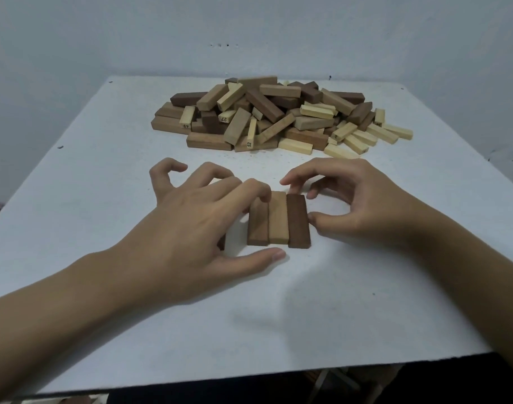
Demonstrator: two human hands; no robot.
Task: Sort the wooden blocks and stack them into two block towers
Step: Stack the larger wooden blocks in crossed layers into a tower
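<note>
Three wooden blocks lie side by side mid-table: a medium brown block [257, 224], a light tan block [278, 218] and a dark brown block [298, 221]. My left hand [191, 217] arches over their left side. Its index fingertip rests on the medium block's far end and its thumb lies by the near ends. Under its palm shows a sliver of a further wooden block [221, 243], mostly hidden. My right hand [345, 196] has its thumb tip against the dark block's right side and its curled fingers at the row's far end. The pile of mixed blocks [267, 115] lies behind.
The white table [103, 176] ends in a near edge [249, 377] close to me and meets a pale wall at the back. Pale small blocks [363, 138] spill out at the pile's right. Bare tabletop surrounds the three-block row.
</note>
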